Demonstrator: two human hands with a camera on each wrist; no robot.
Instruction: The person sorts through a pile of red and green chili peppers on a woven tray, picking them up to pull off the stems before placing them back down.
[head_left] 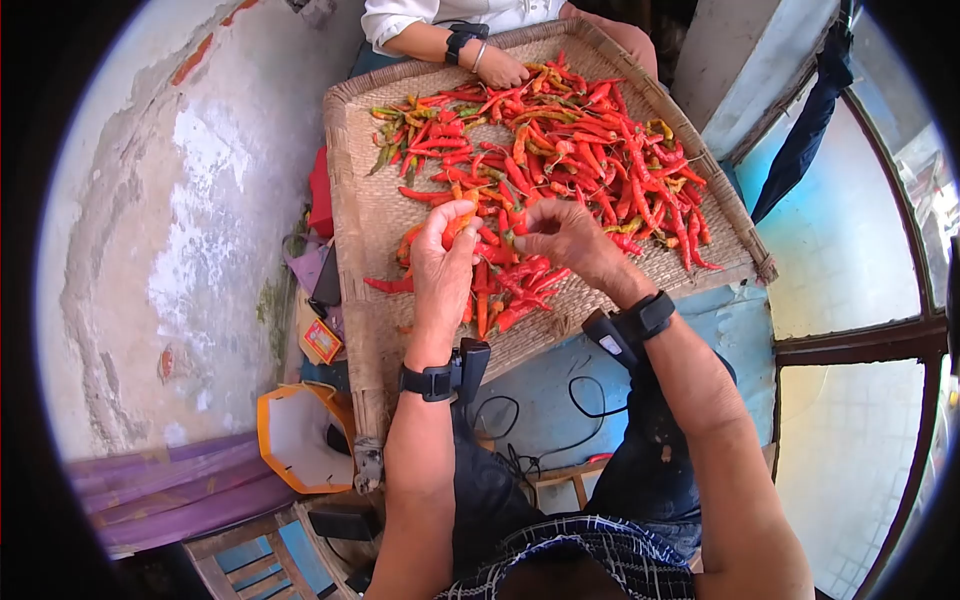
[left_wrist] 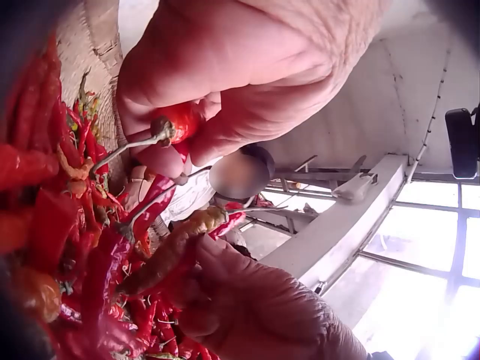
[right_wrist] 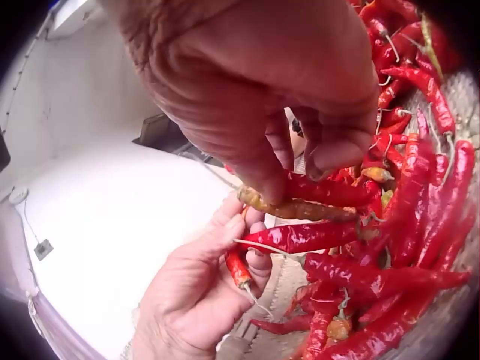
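Note:
My left hand (head_left: 440, 265) is over the near left part of a heap of red chili peppers (head_left: 590, 150), on a woven bamboo tray (head_left: 345, 180). Between its thumb and fingers it grips a red chili (left_wrist: 180, 122), stem end outward. To its right, low over the same heap, my right hand (head_left: 578, 245) pinches a shrivelled yellowish-brown chili (right_wrist: 300, 209) by its stem end. A glossy red chili (right_wrist: 330, 190) lies along it, partly hidden under the fingers. Another red chili (right_wrist: 296, 238) points at the left hand's fingertips.
Across the tray, another person's hand (head_left: 500, 68) reaches into the chilies. Greenish chilies (head_left: 385, 135) lie at the far left. An orange-rimmed bin (head_left: 300, 440) stands left of the tray, below a peeling wall (head_left: 200, 220). A black cable (head_left: 585, 395) loops under the tray; windows (head_left: 850, 430) are on the right.

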